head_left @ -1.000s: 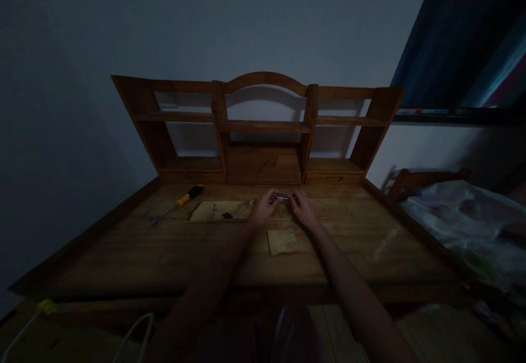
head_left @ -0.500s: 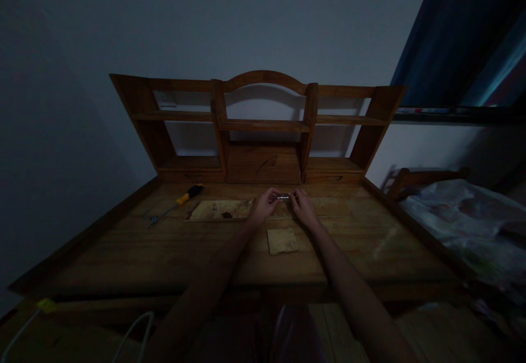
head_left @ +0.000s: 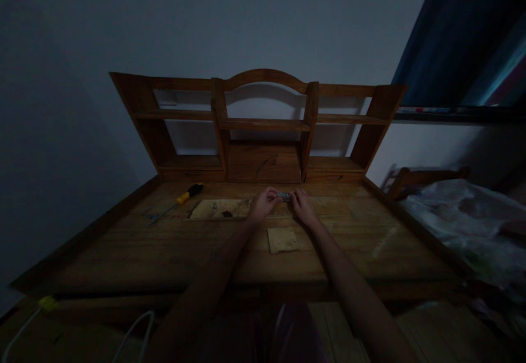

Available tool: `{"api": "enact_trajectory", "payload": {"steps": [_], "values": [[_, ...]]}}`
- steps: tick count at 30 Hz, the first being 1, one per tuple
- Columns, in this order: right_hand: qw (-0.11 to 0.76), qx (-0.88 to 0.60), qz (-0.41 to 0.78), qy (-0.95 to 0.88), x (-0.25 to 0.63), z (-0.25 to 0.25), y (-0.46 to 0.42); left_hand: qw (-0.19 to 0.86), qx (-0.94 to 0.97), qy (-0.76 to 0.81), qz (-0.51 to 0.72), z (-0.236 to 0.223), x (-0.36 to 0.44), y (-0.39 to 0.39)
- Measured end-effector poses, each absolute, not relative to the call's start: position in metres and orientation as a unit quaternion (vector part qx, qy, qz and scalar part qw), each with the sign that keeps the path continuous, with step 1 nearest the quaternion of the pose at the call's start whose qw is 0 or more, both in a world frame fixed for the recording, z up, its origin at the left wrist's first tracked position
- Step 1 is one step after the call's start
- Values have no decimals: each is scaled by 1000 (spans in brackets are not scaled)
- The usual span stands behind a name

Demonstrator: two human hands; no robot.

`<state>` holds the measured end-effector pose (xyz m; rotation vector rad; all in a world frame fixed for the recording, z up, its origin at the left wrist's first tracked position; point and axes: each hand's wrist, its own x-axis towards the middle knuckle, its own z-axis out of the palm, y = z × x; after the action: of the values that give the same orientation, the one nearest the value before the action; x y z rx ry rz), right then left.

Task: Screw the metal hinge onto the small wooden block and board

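Over the far half of the wooden desk (head_left: 184, 253), the left hand (head_left: 263, 204) and right hand (head_left: 303, 206) pinch opposite ends of a small metal hinge-like piece (head_left: 283, 196), fingertips closed on it. Beneath the hands lies a long, stained wooden strip (head_left: 217, 208); a small square wood piece (head_left: 282, 239) rests nearer, between the forearms. Left of them lies a yellow-and-black screwdriver (head_left: 183, 198), its tip beside some small screws (head_left: 154, 217). Shelves (head_left: 265, 125) stand at the far edge.
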<state>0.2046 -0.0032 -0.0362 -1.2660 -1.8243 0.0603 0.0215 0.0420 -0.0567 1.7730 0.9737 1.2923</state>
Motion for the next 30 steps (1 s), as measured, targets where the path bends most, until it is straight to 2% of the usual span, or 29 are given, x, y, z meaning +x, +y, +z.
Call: {"api": "enact_trajectory", "payload": {"steps": [30], "values": [[453, -498, 37, -739, 206, -39, -1, 382, 679, 381, 499, -52, 22, 38]]}}
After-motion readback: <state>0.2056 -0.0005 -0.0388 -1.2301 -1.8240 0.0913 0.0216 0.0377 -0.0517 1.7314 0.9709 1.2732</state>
